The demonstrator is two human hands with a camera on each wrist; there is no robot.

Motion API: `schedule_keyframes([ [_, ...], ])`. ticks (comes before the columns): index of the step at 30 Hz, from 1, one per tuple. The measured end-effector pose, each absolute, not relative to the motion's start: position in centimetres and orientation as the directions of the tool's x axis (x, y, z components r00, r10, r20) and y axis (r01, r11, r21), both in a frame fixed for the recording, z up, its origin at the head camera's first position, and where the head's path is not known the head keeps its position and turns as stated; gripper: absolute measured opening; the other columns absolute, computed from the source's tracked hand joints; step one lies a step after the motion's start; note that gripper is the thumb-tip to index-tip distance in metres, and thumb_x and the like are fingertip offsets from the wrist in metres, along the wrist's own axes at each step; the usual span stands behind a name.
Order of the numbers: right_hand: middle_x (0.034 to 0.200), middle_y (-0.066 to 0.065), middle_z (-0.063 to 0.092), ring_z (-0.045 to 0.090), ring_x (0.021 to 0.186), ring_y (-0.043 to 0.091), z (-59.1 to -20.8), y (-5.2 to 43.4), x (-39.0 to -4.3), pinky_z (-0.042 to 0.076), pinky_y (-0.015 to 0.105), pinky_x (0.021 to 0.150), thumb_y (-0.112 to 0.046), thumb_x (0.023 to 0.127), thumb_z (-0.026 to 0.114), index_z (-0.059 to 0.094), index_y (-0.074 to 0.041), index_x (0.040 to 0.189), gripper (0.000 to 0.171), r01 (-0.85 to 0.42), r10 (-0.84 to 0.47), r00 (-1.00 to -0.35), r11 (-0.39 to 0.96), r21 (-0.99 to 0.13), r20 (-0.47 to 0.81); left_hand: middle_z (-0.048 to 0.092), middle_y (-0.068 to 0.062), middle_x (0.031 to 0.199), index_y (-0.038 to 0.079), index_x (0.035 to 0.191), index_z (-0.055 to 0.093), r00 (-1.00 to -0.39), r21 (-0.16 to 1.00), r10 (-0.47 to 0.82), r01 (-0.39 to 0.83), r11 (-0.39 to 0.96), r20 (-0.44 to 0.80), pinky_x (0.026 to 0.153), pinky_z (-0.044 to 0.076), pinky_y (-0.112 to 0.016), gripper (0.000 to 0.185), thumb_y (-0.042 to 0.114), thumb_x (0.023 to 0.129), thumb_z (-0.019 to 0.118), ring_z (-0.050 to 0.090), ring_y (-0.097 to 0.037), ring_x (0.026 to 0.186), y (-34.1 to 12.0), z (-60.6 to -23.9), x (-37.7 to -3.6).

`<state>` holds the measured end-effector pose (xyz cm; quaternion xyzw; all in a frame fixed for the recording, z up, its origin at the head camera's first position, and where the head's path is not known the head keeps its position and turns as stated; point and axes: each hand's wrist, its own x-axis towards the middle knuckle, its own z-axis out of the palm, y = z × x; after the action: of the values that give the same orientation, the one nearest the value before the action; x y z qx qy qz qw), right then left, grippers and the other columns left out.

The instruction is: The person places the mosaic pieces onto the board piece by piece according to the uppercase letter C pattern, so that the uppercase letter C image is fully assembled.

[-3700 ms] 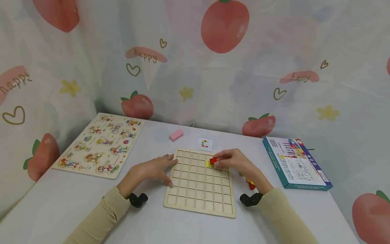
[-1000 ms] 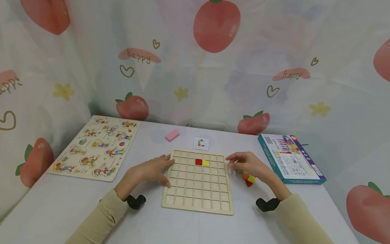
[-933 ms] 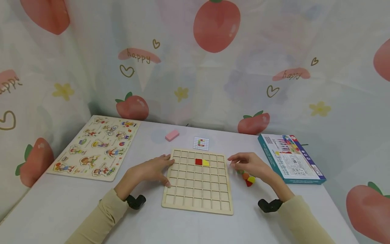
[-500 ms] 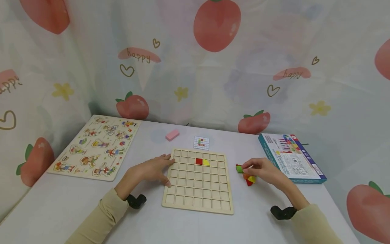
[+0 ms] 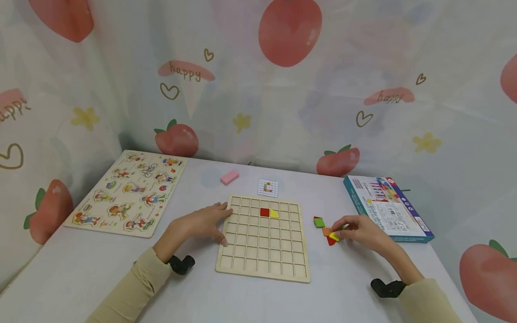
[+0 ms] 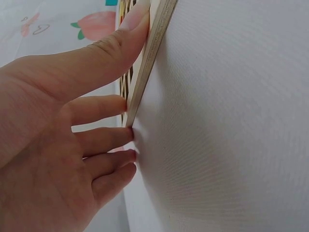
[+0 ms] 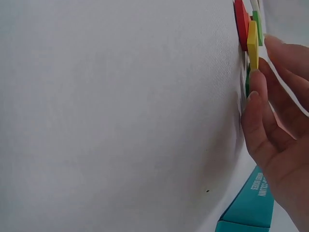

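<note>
The wooden grid board (image 5: 262, 255) lies flat on the table, with a red square tile (image 5: 264, 212) and a yellow tile (image 5: 274, 214) side by side in its upper cells. My left hand (image 5: 202, 223) rests along the board's left edge, fingers spread and fairly straight; its thumb (image 6: 111, 50) touches the rim in the left wrist view. Right of the board, my right hand (image 5: 361, 231) pinches another yellow tile (image 7: 252, 43) at one end, and this tile tilts over the small pile. Red (image 5: 331, 241), orange (image 5: 327, 231) and green (image 5: 319, 222) tiles lie there, partly overlapping.
A small pattern card (image 5: 268, 188) lies just behind the board, with a pink block (image 5: 230, 177) to its left. A puzzle board with figures (image 5: 121, 197) sits at the far left. The teal-edged box (image 5: 387, 208) stands behind my right hand.
The red tile has gone from my right hand into the board, left of the yellow one. My right hand has moved right to the pile and taken a yellow tile. My left hand stays put.
</note>
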<state>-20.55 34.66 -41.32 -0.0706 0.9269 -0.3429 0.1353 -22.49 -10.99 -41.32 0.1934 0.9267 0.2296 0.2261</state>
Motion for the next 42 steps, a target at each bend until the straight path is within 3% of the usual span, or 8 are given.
schedule_keyframes([
  [22, 0.109, 0.011, 0.072, 0.060, 0.089, 0.020, -41.9, 34.2, -20.0, 0.055, 0.020, 0.069, -0.008, 0.091, 0.076, 0.074, -0.004, 0.112, 0.022, -0.059, -0.226, -0.956, 0.772, -0.633, -0.186, 0.024, -0.014, 0.170, 0.010, 0.158, 0.041, -0.829, 0.504, 0.447, 0.243, 0.829, -0.335, 0.126, 0.021, -0.059, 0.094, 0.032, 0.080, 0.089, 0.016, -0.035, 0.159, -10.8, -41.4, -22.5],
  [32, 0.105, 0.009, 0.072, 0.060, 0.084, 0.018, -41.9, 34.1, -19.9, 0.054, 0.020, 0.066, -0.016, 0.094, 0.075, 0.074, -0.005, 0.113, 0.022, -0.062, -0.218, -0.960, 0.780, -0.623, -0.176, 0.024, -0.013, 0.171, 0.011, 0.159, 0.041, -0.827, 0.508, 0.450, 0.244, 0.826, -0.335, 0.126, 0.021, -0.059, 0.094, 0.032, 0.080, 0.089, 0.016, -0.035, 0.160, -10.9, -41.5, -22.6],
  [42, 0.105, 0.007, 0.073, 0.066, 0.089, 0.019, -41.5, 32.7, -20.7, 0.057, 0.023, 0.074, -0.022, 0.096, 0.074, 0.074, -0.009, 0.114, 0.023, -0.096, -0.255, -0.957, 0.728, -0.679, -0.138, 0.024, -0.014, 0.171, 0.009, 0.158, 0.041, -0.828, 0.504, 0.452, 0.249, 0.827, -0.333, 0.126, 0.020, -0.060, 0.094, 0.031, 0.081, 0.089, 0.016, -0.035, 0.160, -10.8, -41.2, -22.5],
])
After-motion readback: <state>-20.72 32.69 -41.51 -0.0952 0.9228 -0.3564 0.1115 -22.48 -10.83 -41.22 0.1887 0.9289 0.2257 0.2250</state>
